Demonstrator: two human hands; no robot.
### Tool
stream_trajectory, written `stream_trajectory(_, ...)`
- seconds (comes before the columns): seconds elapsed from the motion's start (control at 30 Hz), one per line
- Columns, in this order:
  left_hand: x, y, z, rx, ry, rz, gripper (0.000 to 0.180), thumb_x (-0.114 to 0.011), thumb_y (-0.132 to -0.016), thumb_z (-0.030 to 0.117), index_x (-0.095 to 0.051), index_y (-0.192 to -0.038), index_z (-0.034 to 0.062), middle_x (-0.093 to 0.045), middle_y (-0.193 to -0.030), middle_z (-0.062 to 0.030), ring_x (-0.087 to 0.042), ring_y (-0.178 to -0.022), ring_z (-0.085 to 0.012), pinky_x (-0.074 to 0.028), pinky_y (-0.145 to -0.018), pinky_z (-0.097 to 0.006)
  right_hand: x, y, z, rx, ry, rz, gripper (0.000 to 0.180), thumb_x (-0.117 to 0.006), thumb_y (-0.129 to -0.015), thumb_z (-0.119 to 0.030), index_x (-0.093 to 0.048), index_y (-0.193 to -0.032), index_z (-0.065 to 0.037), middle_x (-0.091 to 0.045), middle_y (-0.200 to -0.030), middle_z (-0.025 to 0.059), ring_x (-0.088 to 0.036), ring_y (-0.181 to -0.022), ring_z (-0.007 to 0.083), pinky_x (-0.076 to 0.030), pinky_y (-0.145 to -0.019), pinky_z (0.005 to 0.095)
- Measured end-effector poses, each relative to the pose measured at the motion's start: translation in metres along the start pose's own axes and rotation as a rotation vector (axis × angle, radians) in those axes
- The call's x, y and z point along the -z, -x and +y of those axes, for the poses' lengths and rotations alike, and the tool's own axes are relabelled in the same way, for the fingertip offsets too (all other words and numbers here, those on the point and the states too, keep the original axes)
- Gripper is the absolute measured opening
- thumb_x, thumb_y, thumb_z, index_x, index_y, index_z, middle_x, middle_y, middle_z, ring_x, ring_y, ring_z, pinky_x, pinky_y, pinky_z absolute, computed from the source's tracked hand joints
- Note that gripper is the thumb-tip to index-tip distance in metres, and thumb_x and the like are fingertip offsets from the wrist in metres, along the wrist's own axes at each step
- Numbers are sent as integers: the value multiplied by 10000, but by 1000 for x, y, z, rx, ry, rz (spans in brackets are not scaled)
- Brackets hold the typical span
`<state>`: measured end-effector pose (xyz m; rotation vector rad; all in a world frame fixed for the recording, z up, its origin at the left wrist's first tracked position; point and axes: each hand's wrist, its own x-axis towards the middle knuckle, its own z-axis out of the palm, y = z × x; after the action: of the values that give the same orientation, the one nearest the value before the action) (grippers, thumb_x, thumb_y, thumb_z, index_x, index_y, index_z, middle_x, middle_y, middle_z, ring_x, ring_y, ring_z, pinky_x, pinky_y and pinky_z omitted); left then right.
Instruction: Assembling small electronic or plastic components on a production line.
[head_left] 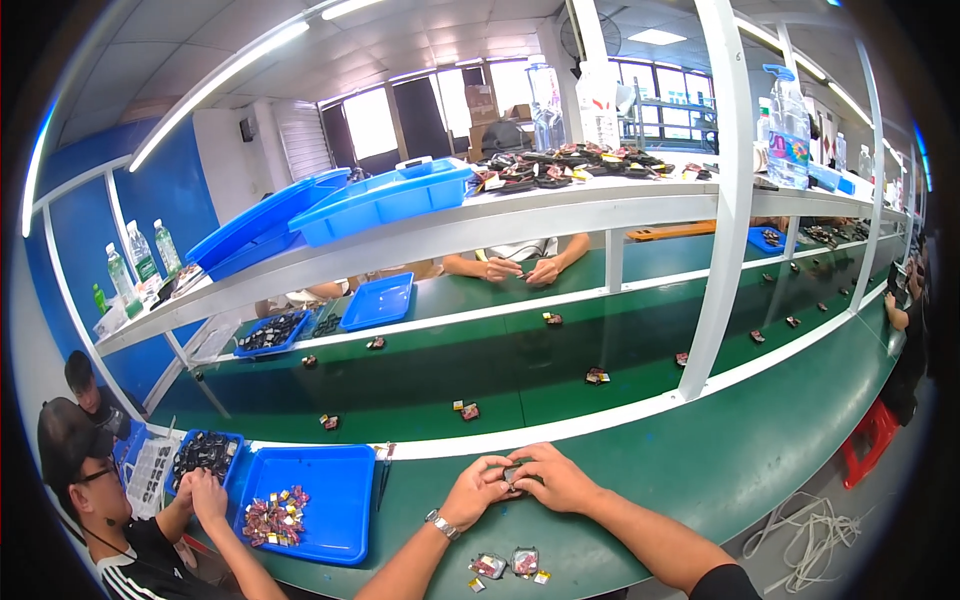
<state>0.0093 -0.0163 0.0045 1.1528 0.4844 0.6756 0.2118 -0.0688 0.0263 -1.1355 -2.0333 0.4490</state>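
Note:
Over the green workbench (620, 470), my left hand (474, 494) and my right hand (556, 480) meet with fingers closed on a small dark-rimmed electronic part (512, 480). My fingers cover much of it, so its exact kind is hidden. A metal watch (442, 524) is on my left wrist. Just below my hands lie two small clear-and-red circuit assemblies, one to the left (488, 566) and one to the right (525, 561). Small yellow-and-silver pieces touch or lie beside them.
Left of me, a blue tray (350, 545) holds a pile of small red-and-yellow parts. Beyond it, a co-worker's hands (204, 494) work near a tray of black parts (207, 452). Ahead, a green conveyor (540, 385) carries scattered assemblies under a white-framed shelf (600, 205).

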Motion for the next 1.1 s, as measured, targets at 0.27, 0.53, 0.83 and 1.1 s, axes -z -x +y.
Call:
stream_trajectory(0.27, -3, -2, -4, -48, 33, 26, 331, -546, -933, -3, -432, -1242, 33, -581, -1209, -151, -615, -1075, -214, -527, -943, -362, -5, 0, 9, -14, -113, 100, 141, -669, -855, -164, -708, -956, -73, -599, -1208, 74, -498, -1176, 275, -397, -1018, 398)
stream_trajectory(0.53, 3, 0, -9, -1, 70, 58, 278, -520, -959, 28, -457, -1229, 56, -580, -1236, -119, -589, -1126, -195, -517, -943, -354, -11, 2, -5, 13, -17, 183, 138, -683, -830, -136, -703, -931, -44, -615, -1155, 70, -523, -1136, 267, -449, -960, 367)
stream_trajectory(0.83, 3, -1, -10, -52, 68, 44, 251, -462, -985, 25, -456, -1236, 44, -590, -1211, -110, -597, -1096, -170, -511, -939, -328, -19, 3, 1, -4, -102, 248, 160, -715, -803, -115, -729, -960, -86, -627, -1155, 69, -541, -1123, 259, -464, -938, 366)
stream_trajectory(1.1, 3, -3, -10, -57, 91, 75, 262, -556, -947, 31, -471, -1195, 40, -597, -1220, -138, -602, -1115, -207, -519, -945, -347, -19, 0, -15, 10, -67, 316, 166, -719, -779, -69, -723, -945, -65, -615, -1153, 77, -533, -1131, 271, -474, -935, 375)
